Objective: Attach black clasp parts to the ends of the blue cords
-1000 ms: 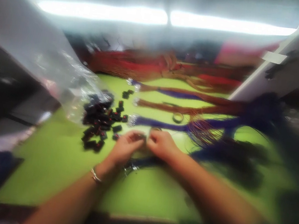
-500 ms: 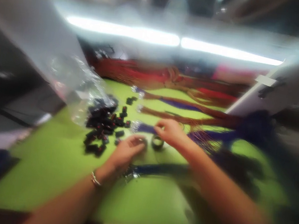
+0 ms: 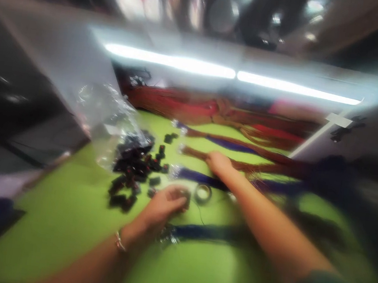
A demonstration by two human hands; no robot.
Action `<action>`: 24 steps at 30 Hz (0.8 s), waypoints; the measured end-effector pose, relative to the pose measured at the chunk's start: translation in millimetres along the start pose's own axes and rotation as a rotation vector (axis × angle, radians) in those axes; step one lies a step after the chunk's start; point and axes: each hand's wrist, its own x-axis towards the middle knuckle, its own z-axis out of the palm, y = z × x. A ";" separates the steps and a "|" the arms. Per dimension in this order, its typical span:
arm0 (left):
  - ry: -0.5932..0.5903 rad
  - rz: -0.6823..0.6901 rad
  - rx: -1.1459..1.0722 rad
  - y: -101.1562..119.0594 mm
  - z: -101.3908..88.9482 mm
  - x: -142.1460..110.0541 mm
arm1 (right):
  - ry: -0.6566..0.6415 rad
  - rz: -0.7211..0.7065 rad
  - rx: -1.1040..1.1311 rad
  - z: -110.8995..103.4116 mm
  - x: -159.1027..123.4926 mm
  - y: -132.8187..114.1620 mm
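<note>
My left hand (image 3: 167, 203), a bracelet at its wrist, has thumb and fingers closed on a small black connector (image 3: 185, 199), blurred. My right hand (image 3: 220, 165) reaches over the brown wire bundle (image 3: 194, 153), fingertips down at the wires; blur hides whether they grip any. Below it runs a blue wire bundle (image 3: 196, 176) with pale shiny terminals at its left end. A roll of dark tape (image 3: 203, 193) lies between my hands. Left of them is a pile of black connectors (image 3: 133, 164). Another blue bundle (image 3: 198, 232) lies nearer, just right of my left wrist.
A clear plastic bag (image 3: 107, 126) lies open by the connector pile. Red and brown wires (image 3: 180, 103) stretch along the back of the green table (image 3: 61, 208). Another brown-and-blue bundle (image 3: 230, 143) lies before them. Light tubes (image 3: 171, 61) hang above, with side panels left and right.
My right hand has moved from the blue bundle by the tape roll up to the brown bundle. My left hand stays close to the same spot. The whole view has shifted slightly.
</note>
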 end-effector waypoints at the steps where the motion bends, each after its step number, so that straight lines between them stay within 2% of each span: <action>1: 0.004 -0.007 -0.003 0.9 0.5 -0.3 | 0.000 -0.004 0.003 -0.7 1.2 0.6; 7: 0.009 0.002 -0.018 1.8 2.0 0.2 | 0.024 -0.037 0.046 -2.3 7.6 -17.0; 12: -0.018 -0.006 -0.013 -1.1 -0.5 1.1 | 0.042 0.003 0.074 3.9 12.9 -32.8; 19: -0.033 -0.007 -0.020 -2.0 -2.0 0.4 | 0.079 0.001 0.120 3.3 18.3 -25.0; 24: -0.024 -0.008 -0.020 -3.3 -2.8 1.9 | 0.192 0.068 0.166 -22.1 20.8 -5.2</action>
